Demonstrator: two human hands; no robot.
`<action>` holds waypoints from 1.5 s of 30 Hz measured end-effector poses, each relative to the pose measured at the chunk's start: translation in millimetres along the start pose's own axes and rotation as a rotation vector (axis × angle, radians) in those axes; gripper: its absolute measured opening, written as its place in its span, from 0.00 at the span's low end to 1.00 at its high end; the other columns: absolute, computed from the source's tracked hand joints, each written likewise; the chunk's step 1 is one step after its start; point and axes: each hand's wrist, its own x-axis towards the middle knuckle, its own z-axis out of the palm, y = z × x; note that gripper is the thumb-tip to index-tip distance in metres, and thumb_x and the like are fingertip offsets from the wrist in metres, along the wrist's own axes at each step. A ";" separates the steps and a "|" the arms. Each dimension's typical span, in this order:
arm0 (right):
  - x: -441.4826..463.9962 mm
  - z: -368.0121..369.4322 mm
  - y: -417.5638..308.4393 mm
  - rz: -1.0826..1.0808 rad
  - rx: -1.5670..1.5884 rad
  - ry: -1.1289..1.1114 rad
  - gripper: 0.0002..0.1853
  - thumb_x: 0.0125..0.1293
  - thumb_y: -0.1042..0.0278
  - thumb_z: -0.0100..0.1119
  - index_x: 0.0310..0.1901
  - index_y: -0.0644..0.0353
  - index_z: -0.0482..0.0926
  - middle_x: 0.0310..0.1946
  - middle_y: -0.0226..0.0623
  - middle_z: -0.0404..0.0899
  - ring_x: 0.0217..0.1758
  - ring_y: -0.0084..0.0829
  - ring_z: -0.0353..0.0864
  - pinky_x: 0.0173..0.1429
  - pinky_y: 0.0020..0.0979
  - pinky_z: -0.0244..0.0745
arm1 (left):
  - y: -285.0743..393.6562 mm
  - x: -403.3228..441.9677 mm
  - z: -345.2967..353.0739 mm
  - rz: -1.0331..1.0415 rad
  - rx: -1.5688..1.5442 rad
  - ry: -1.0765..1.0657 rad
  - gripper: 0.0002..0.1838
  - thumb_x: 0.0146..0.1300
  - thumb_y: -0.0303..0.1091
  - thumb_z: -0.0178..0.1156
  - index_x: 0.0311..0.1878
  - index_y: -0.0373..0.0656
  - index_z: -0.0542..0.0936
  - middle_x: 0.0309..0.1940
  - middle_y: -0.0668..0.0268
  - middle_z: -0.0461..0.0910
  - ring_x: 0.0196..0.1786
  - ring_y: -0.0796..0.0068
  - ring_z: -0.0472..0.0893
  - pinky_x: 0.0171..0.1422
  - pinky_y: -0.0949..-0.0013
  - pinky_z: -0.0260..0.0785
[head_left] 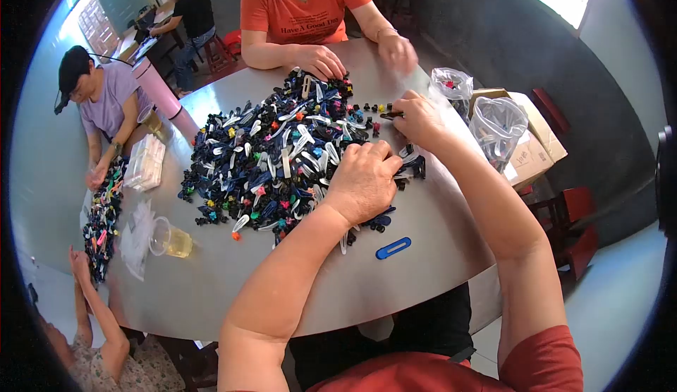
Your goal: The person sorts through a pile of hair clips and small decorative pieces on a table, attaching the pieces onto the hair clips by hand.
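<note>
A large heap of hair clips (278,155), mostly black, dark blue and white with some small bright ones, covers the middle of the table. My left hand (363,180) rests at the near right edge of the heap with its fingers curled down; whatever they hold is hidden. To the right and farther out, my right hand (421,120) pinches a dark hair clip (391,115) between thumb and fingers. Small black and coloured claw clips (368,107) lie just left of it. A blue snap hair clip (393,248) lies apart, closer to me.
Across the table, a person in an orange shirt (303,11) has both hands by the heap. On the left stand a cup of yellow liquid (171,240), a clear plastic box (145,163) and a pink tumbler (159,88). Plastic bags (497,127) and a cardboard box (536,145) are at right.
</note>
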 end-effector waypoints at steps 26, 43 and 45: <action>-61.8 -107.4 -25.3 -0.101 0.140 -0.250 0.12 0.71 0.71 0.60 0.54 0.58 0.83 0.42 0.44 0.88 0.41 0.48 0.88 0.46 0.44 0.81 | -2.7 7.0 -6.1 -0.183 -0.400 0.088 0.06 0.74 0.32 0.58 0.39 0.41 0.75 0.32 0.56 0.80 0.42 0.48 0.81 0.50 0.50 0.68; -66.2 -99.3 0.8 -0.091 0.222 -0.227 0.09 0.65 0.69 0.66 0.44 0.59 0.88 0.42 0.42 0.86 0.47 0.46 0.87 0.53 0.42 0.81 | -5.3 5.3 -6.5 -0.276 -0.566 0.125 0.05 0.73 0.26 0.59 0.43 0.35 0.82 0.33 0.61 0.81 0.36 0.68 0.80 0.43 0.66 0.73; -69.9 -88.0 -7.4 -0.181 0.207 -0.317 0.11 0.66 0.67 0.65 0.48 0.56 0.88 0.45 0.42 0.85 0.50 0.47 0.86 0.55 0.43 0.81 | -4.9 6.0 -4.8 -0.253 -0.555 0.142 0.05 0.72 0.26 0.59 0.44 0.35 0.82 0.33 0.60 0.81 0.36 0.68 0.80 0.44 0.66 0.73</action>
